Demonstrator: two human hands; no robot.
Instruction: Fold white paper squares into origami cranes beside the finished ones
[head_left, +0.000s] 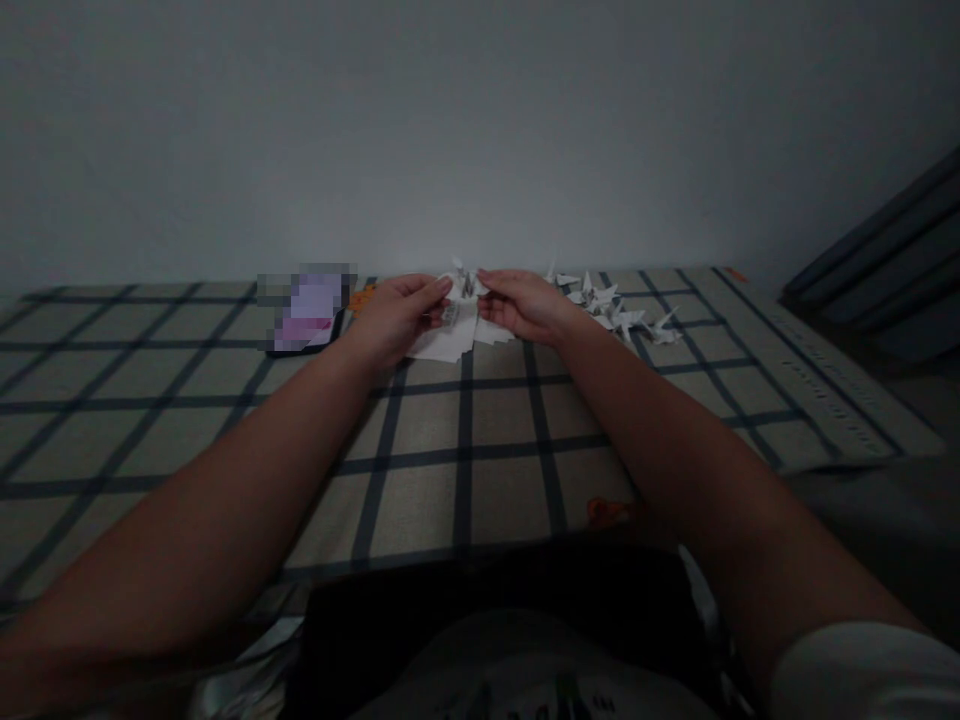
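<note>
Between my hands, a white folded paper crane is held up over the far middle of the table. My left hand pinches its left side between thumb and fingers. On the opposite side, my right hand grips it the same way, fingers curled. Beneath both hands lie flat white paper sheets, some with print, their edges fanned out. Several finished white paper cranes rest in a loose group to the right of my right hand. The finer folds of the held paper are too small to make out.
A phone with a lit screen stands tilted at the back left. Something orange shows behind my left hand. The table has a checked cloth and meets a pale wall. Another orange item lies at the near edge.
</note>
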